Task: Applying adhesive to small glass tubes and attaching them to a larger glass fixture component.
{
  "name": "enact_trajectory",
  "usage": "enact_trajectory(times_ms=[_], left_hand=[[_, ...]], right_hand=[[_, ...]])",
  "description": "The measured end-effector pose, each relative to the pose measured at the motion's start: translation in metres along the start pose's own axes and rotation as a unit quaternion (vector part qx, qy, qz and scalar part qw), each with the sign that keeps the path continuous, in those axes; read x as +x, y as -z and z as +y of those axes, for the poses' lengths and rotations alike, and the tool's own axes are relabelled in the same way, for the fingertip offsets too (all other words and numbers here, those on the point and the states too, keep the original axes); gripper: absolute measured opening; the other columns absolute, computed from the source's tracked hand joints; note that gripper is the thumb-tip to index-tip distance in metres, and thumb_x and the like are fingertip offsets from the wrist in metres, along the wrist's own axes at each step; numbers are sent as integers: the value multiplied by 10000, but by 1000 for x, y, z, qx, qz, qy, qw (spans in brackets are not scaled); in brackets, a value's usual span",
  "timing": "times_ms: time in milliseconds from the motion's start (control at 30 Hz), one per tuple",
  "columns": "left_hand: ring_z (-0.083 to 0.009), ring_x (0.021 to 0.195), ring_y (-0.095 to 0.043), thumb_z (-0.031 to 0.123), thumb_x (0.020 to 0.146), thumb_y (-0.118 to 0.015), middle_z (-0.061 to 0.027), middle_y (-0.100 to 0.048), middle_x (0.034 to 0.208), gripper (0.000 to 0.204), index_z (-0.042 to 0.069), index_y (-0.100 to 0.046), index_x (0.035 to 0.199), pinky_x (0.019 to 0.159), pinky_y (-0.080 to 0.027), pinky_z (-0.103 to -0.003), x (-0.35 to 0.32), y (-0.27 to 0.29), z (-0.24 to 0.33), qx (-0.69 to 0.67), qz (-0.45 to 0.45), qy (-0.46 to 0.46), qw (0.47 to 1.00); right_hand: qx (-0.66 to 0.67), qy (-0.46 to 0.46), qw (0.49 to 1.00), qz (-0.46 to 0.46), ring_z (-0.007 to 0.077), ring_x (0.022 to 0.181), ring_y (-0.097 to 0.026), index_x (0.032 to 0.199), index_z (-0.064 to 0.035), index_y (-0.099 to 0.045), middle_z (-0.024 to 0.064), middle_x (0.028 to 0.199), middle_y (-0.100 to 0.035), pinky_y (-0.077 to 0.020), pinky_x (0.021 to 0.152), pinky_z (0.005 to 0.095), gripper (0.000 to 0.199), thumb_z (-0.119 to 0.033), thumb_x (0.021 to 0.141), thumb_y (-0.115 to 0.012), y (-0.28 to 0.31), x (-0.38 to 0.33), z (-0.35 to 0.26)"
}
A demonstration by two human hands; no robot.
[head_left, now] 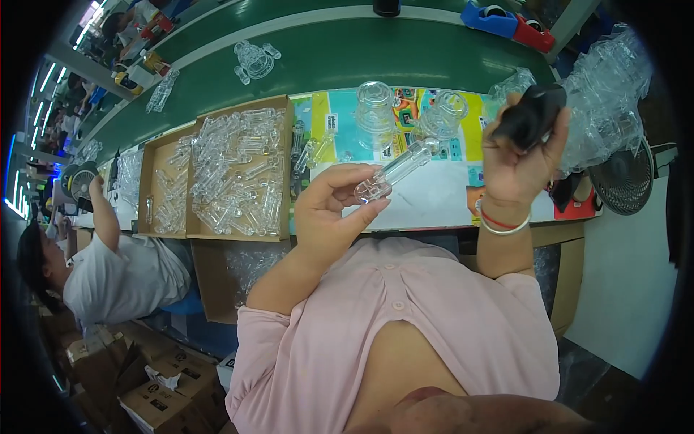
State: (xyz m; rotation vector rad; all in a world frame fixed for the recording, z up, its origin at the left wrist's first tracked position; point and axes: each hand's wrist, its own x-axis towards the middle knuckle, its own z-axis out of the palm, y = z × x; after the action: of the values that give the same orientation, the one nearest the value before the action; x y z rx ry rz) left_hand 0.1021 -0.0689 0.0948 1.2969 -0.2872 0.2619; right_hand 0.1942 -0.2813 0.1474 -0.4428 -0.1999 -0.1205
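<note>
My left hand (pixel 325 210) pinches one end of a transparent plastic tube (pixel 405 168) with a wider, shaped base, between thumb and fingers. The tube slants up to the right, over the work surface. To the right, my right hand (pixel 515 177) is raised and wrapped round a black handheld tool (pixel 530 119) whose exact kind I cannot make out. The tool and the tube are apart. Behind the tube stand two larger transparent parts with round rims, a left one (pixel 375 108) and a right one (pixel 442 116), on a colourful printed sheet (pixel 336 155).
Left of my hands, a cardboard box (pixel 287 130) holds many similar transparent parts; a smaller box (pixel 163 235) adjoins it. Transparent plastic bags (pixel 607 94) and a black fan (pixel 623 177) are at right. Tape dispensers (pixel 506 23) sit at the back. Another person (pixel 123 278) works at left.
</note>
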Motion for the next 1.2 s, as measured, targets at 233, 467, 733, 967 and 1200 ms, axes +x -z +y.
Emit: enact_trajectory(times_ms=[233, 467, 733, 967, 1200], left_hand=[[-182, 918, -593, -102, 686, -669, -147, -551, 1056, 383, -18, -529, 1031, 770, -508, -265, -2, 0, 0, 61, 31, -69, 995], [-175, 939, -582, -103, 679, -677, -147, -555, 1064, 391, -11, -527, 1028, 766, -493, -259, -4, 1, 1, 84, 27, -96, 991], [-174, 937, -575, -109, 675, -679, -151, -553, 1069, 412, -9, -517, 1040, 759, -480, -247, -7, 1, 3, 74, 24, -115, 990], [-188, 931, -577, -110, 662, -684, -154, -560, 1065, 410, -10, -541, 1032, 746, -474, -260, -9, 2, 1, 82, 30, -117, 989], [-227, 862, -608, -67, 598, -735, -155, -610, 974, 430, 7, -583, 994, 721, -488, -280, -6, 5, 2, 210, 35, -174, 961]], right_hand=[[-223, 97, 969, -33, 143, 669, -542, 980, -10, -485, 112, 862, -541, -486, 611, 241, 391, -368, 831, -537, -21, -26, 26], [-370, 140, 906, -152, 165, 738, -548, 971, 27, -493, 109, 886, -553, -458, 652, 267, 401, -274, 759, -653, -27, -47, 18], [-443, 197, 827, -285, 217, 780, -575, 1010, 4, -429, 171, 882, -563, -484, 691, 310, 390, -173, 748, -658, -26, -51, 14], [-431, 188, 848, -246, 196, 765, -580, 983, 13, -471, 153, 882, -577, -482, 680, 284, 330, -148, 754, -644, -27, -54, 17], [-422, 137, 864, -236, 170, 744, -580, 943, 35, -516, 134, 875, -587, -474, 669, 264, 252, -92, 756, -628, -32, -50, 12]])
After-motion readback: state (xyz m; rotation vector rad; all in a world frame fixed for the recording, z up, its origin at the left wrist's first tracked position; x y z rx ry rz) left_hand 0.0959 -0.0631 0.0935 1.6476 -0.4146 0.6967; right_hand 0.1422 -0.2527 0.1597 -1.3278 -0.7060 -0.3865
